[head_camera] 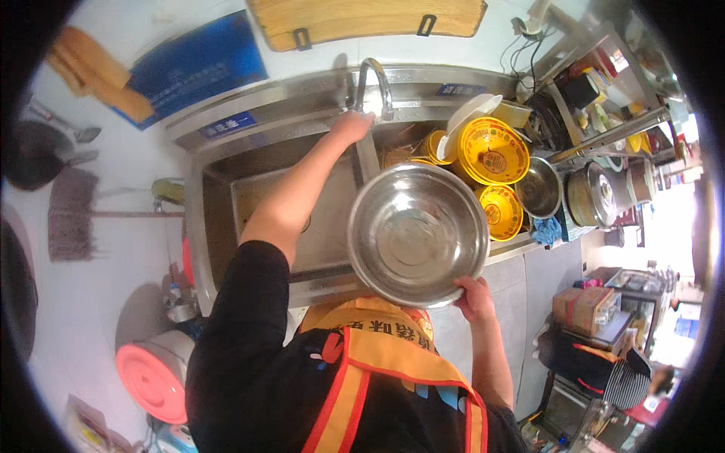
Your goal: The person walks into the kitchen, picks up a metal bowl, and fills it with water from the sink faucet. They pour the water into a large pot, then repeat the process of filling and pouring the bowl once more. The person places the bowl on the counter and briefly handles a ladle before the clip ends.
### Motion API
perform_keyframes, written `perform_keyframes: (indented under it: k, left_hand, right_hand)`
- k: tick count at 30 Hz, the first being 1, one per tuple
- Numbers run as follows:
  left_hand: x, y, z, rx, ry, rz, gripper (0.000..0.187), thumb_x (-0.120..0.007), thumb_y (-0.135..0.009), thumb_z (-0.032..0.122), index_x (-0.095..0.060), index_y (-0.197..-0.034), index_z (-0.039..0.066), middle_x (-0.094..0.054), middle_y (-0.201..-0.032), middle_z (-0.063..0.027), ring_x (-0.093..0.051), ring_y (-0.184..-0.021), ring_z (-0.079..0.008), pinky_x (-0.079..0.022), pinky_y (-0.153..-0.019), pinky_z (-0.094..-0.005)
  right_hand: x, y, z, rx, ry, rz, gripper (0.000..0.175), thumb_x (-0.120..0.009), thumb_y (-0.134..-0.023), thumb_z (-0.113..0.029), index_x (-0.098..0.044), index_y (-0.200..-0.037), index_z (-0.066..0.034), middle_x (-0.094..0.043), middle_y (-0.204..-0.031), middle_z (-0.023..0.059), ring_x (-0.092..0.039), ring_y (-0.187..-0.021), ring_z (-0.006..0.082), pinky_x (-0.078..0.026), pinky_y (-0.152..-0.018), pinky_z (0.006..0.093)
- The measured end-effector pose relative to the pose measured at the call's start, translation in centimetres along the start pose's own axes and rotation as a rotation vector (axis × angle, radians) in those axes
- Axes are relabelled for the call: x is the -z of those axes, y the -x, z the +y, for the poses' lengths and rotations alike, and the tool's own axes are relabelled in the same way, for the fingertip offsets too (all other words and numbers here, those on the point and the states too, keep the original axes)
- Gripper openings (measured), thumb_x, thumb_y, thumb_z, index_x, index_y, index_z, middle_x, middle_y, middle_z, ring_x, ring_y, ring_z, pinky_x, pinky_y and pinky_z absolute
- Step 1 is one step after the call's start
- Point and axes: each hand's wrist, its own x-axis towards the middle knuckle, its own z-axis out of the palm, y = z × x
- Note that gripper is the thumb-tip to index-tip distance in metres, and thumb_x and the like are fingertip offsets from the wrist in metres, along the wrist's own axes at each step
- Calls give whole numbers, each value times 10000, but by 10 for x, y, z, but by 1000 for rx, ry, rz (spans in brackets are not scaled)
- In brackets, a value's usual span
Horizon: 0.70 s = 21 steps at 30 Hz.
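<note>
My right hand [476, 298] grips the rim of a wide stainless steel basin [416, 238]. The basin's inside faces up towards me, and it covers part of the sink divider and the right sink. Stretched forward, my left hand [352, 125] is at the base of the curved metal faucet [362, 85]; its fingers are mostly hidden, so whether it grips a handle is unclear. Below that arm lies the left basin of the steel sink [334, 226], with no water visible in it. Yellow patterned bowls [494, 152] are stacked in the right sink beside the basin.
A white dish [467, 116] leans behind the yellow bowls. Right of them are a steel bowl [538, 187], a blue cloth [546, 230] and a lidded pot [592, 195]. A pink-lidded bucket [152, 380] stands at lower left. Another person [595, 362] is at far right.
</note>
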Motion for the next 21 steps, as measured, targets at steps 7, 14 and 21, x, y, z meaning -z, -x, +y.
perform_keyframes:
  k: [7, 14, 21]
  left_hand:
    - [-20, -56, 2, -36, -287, -3, 314, -643, -798, 326, -771, -881, 52, -725, -994, -212, -698, -955, -378, -543, -853, -457]
    - [-9, -38, -33, 161, 396, -173, 324, -652, -920, 316, -713, -1048, 25, -707, -916, -103, -670, -773, -209, -531, -661, -376]
    - [33, 75, -28, 328, 1001, -386, 468, -674, -942, 310, -582, -1311, 37, -666, -1138, -123, -664, -985, -231, -546, -865, -368]
  right_hand:
    - [-77, -31, -82, -35, -118, -2, 316, -637, -820, -162, -648, -1032, 72, -657, -881, 119, -647, -707, 209, -543, -565, 318]
    - [-82, -74, -98, -28, -129, -162, 254, -636, -823, -156, -669, -982, 39, -638, -773, 70, -564, -530, 150, -443, -447, 282]
    - [-70, -122, -86, -58, -128, -269, 282, -601, -843, -82, -638, -1097, 35, -690, -940, 102, -687, -763, 197, -590, -671, 333]
